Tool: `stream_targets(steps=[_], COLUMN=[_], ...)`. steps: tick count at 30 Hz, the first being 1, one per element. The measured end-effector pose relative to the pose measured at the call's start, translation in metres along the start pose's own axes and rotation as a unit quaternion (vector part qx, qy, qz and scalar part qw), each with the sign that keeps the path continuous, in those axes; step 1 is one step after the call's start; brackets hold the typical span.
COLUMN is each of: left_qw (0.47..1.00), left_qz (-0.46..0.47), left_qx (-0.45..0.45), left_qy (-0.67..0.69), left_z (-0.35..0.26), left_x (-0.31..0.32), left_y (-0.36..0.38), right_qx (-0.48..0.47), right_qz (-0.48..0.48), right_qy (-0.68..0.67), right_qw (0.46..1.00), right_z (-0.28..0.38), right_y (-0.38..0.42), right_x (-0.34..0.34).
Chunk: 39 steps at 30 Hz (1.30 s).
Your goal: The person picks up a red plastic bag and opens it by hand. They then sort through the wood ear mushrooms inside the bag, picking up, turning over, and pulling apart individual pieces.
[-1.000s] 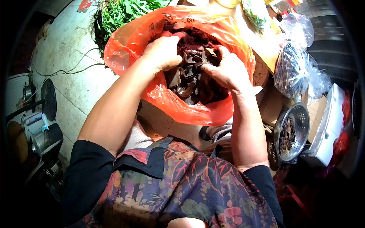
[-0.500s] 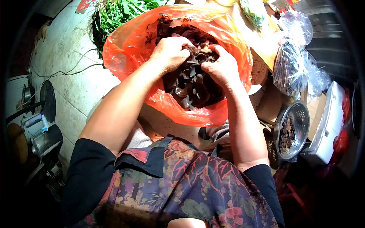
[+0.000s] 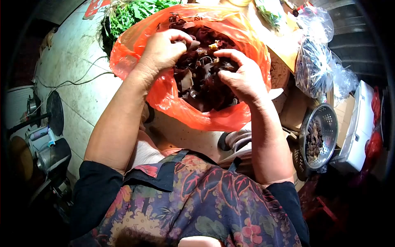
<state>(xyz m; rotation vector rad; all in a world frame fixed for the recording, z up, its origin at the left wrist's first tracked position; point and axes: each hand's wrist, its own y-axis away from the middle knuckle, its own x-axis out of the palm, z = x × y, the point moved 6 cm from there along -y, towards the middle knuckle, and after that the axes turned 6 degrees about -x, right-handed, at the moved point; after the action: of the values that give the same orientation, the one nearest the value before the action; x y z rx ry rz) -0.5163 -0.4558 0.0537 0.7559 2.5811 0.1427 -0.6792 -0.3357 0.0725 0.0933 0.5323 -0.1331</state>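
Note:
An orange-red plastic bag (image 3: 164, 101) stands wide open, holding a heap of dark brown, wet-looking pieces like wood ear fungus (image 3: 205, 88). Over the heap's left part, my left hand (image 3: 166, 48) pinches a dark piece between thumb and fingers. My right hand (image 3: 242, 76) is at the heap's right side, its thumb and index finger apart and no piece visible between them. A small yellowish bit (image 3: 214, 45) lies on the heap between my two hands.
Leafy greens (image 3: 133, 18) lie behind the bag. On the right are clear plastic bags (image 3: 314, 68), a metal colander (image 3: 332, 123) with dark pieces and a white foam box (image 3: 357, 127). A cable (image 3: 78, 83) and pots (image 3: 53, 156) are on the left.
My hands have moved apart, the left one up and to the left with a dark piece. My right hand's fingers have opened. The yellowish bit shows more clearly.

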Motion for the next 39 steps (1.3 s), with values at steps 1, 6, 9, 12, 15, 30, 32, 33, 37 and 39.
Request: stream_targets(steps=[1, 6, 9, 12, 15, 30, 32, 33, 37, 39], left_qw=[0.997, 0.952, 0.950, 0.951, 0.959, 0.977, 0.976, 0.974, 0.978, 0.976], left_qz=[0.051, -0.013, 0.026, 0.017, 0.013, -0.009, -0.033, -0.036, -0.055, -0.022], left_qx=[-0.053, -0.003, -0.013, 0.028, 0.063, 0.191, 0.209, 0.214, 0.177, 0.115], left_qy=[-0.030, -0.307, -0.312, -0.308, -0.277, -0.091, -0.061, -0.066, 0.095, 0.182], left_z=[0.011, 0.016, 0.020, 0.020, 0.018, -0.050, -0.068, -0.076, -0.079, -0.065], left_x=[0.007, 0.034, 0.051, 0.061, 0.069, 0.045, 0.033, 0.026, 0.002, -0.007], left_y=[-0.001, 0.004, -0.002, -0.010, -0.014, 0.025, 0.033, 0.036, 0.035, 0.029], right_qx=[0.021, 0.045, 0.070, 0.075, 0.089, -0.042, -0.056, -0.065, -0.031, -0.062], right_qz=[-0.021, 0.005, 0.013, -0.003, 0.007, -0.141, -0.133, -0.117, -0.079, -0.097], right_qy=[0.000, 0.124, 0.164, 0.180, 0.182, -0.033, -0.096, -0.112, -0.245, -0.207], right_qw=[1.000, 0.991, 0.984, 0.981, 0.979, 0.989, 0.985, 0.985, 0.966, 0.971], right_z=[-0.007, -0.025, -0.047, -0.051, -0.052, -0.007, 0.009, 0.023, 0.025, 0.014], right_y=[0.001, -0.003, -0.005, -0.015, -0.026, -0.004, -0.004, -0.004, -0.007, -0.011], right_x=[-0.003, -0.007, 0.004, 0.014, 0.023, -0.011, -0.017, -0.021, -0.017, -0.018])
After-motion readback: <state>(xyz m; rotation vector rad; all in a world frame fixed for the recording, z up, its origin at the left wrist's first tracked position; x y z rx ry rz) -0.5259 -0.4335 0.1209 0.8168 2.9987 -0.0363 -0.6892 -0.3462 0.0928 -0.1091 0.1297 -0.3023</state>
